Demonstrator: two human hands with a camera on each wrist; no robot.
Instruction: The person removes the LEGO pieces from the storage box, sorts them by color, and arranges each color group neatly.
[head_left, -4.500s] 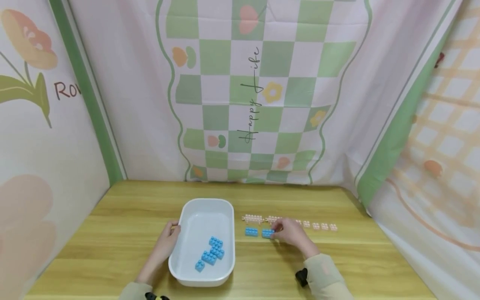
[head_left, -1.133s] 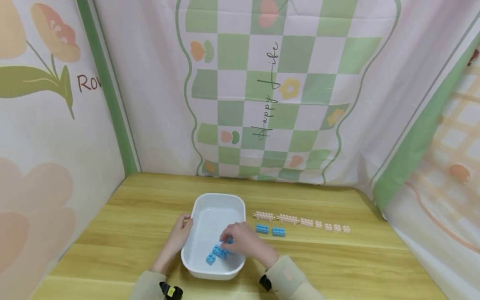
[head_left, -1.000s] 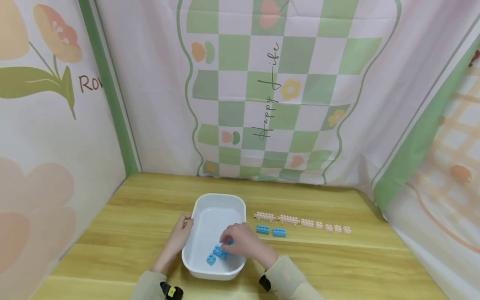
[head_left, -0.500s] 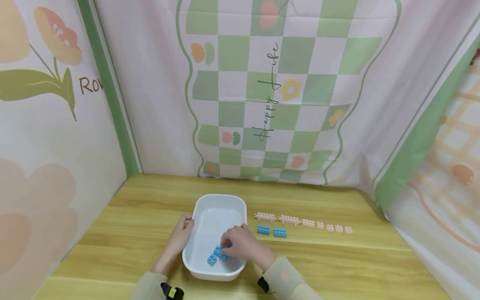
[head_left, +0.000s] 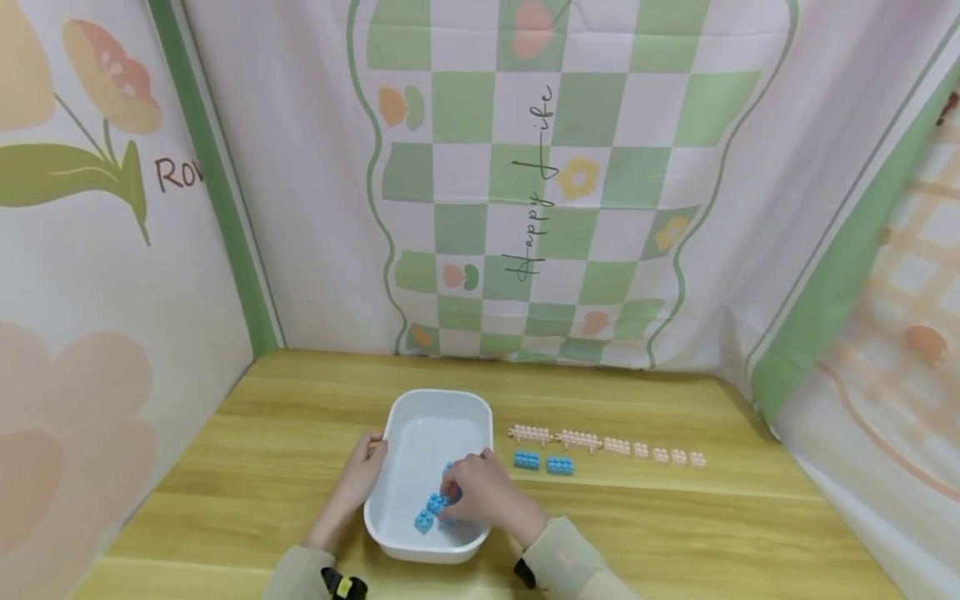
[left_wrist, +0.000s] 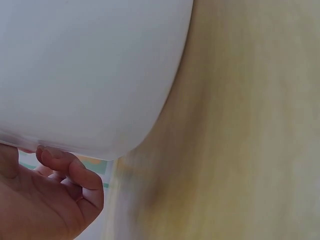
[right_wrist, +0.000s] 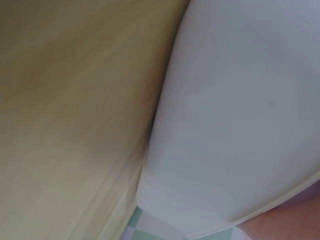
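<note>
In the head view, my left hand [head_left: 358,473] grips the left rim of a white plastic tub [head_left: 420,435]. The left wrist view has its curled fingers [left_wrist: 75,172] at the tub's edge. My right hand [head_left: 489,493] reaches over the tub's right side, thumb and fingertips pinching a blue toy brick mostly hidden by the hand. Close by in the tub are another blue brick [head_left: 437,503] and a small square blue brick [head_left: 423,522]. A bit of blue shows just above the fingers. In the right wrist view, the tub wall [right_wrist: 235,110] hides the fingertips.
Right of the tub, two blue eight-stud bricks [head_left: 543,463] lie side by side on the wooden table [head_left: 645,533]. Behind them runs a row of several pale pink bricks [head_left: 580,438], longer ones at the left. A checked curtain [head_left: 558,250] hangs at the table's back edge.
My right hand has gone from a blue brick on the table into the tub, leaving two blue bricks side by side. Lately its fingers shift slightly among the tub's bricks. The left hand keeps its grip.
</note>
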